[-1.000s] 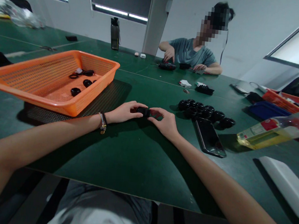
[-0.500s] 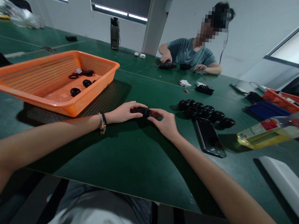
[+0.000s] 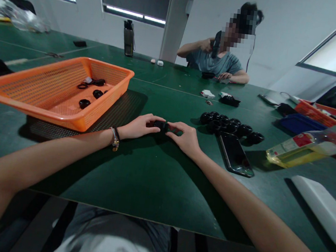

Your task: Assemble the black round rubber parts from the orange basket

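Between my two hands is a small black cylindrical part (image 3: 160, 125), held just above the green table (image 3: 150, 172). My left hand (image 3: 139, 126) is closed round its left end, thumb in front and fingers behind. On the other end, the thumb and fingertips of my right hand (image 3: 186, 137) pinch the part's edge. The fingers hide much of it, so its exact kind does not show. To the right of my right hand sits a cluster of several black, round, hollow parts (image 3: 231, 126). A phone (image 3: 236, 153) lies against the front of that cluster.
An orange basket (image 3: 103, 110) at left holds a few black parts and a cable. A bottle of yellow liquid (image 3: 302, 147) and a white slab-shaped object (image 3: 322, 210) lie at right. Across the table a person (image 3: 220, 65) holds a dark drill-like tool (image 3: 216, 44). A dark bottle (image 3: 128, 38) stands behind.
The person opposite has raised the dark tool from the table to chest height. My hands and the black part stay almost in the same place.
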Available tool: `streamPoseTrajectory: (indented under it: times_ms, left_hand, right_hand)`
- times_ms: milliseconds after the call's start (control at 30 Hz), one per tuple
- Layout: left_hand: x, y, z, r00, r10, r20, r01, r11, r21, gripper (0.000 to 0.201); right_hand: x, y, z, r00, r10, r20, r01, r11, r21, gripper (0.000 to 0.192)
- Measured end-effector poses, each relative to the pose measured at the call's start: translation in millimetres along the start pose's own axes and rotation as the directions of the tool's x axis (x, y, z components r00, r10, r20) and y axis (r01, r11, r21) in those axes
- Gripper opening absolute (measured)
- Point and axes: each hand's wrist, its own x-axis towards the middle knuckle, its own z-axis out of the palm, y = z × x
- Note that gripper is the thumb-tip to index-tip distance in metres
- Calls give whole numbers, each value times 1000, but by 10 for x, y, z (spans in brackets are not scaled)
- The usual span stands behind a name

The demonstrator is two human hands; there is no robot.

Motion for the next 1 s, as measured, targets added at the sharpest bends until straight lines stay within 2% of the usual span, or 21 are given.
streamPoseTrajectory:
  times_ms: [400, 1000]
  left_hand:
    - [-3, 21, -10, 1000, -24, 9, 24, 1000, 4, 40]
    - [3, 18, -4, 1000, -1, 3, 1, 1000, 15, 38]
  right_hand:
    - [-1, -27, -4, 998, 68, 17, -69, 996, 55, 25]
    - [10, -23, 1, 998, 64, 11, -64, 997, 40, 24]
